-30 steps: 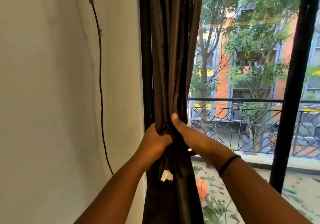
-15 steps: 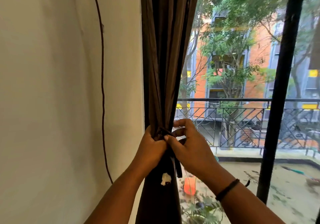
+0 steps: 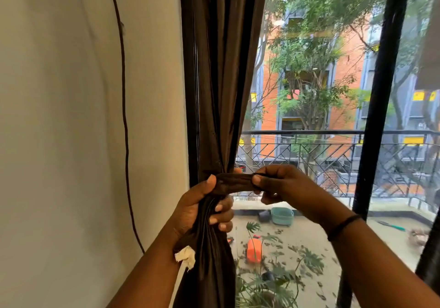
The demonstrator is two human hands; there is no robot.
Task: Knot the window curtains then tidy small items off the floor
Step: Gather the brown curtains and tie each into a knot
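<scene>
On the far left we face a plain off-white wall point(image 3: 71, 141), with a thin dark cable point(image 3: 124, 117) running down it. Just right of the wall hangs the dark brown, pleated fabric curtain point(image 3: 221, 69), gathered into a narrow bunch against the black window frame point(image 3: 191, 93). A small frayed cream tag point(image 3: 184, 257) sticks out of the fabric low down, beside our left wrist.

Our left hand point(image 3: 202, 212) is wrapped round the bunched curtain at its waist, fingers curled across the front and thumb up, holding the gather tight. From the top of that fist a short brown fabric band point(image 3: 234, 183) runs rightward, taut and level, to our right hand point(image 3: 281, 186), which pinches its end between thumb and fingers. A thin black wristband point(image 3: 342, 226) sits on the right wrist.

Further right, through the glass, we see a balcony railing point(image 3: 333, 150), a teal plastic basin point(image 3: 282, 216), an orange container point(image 3: 254, 250) and leafy plants on the balcony floor.

We judge that we are in the knotting step: the band looks drawn out across the front of the gather but not yet tied. The next move probably calls for leading the pinched end round or through while the left hand keeps the bunch from spreading. The floor items are not in view.
</scene>
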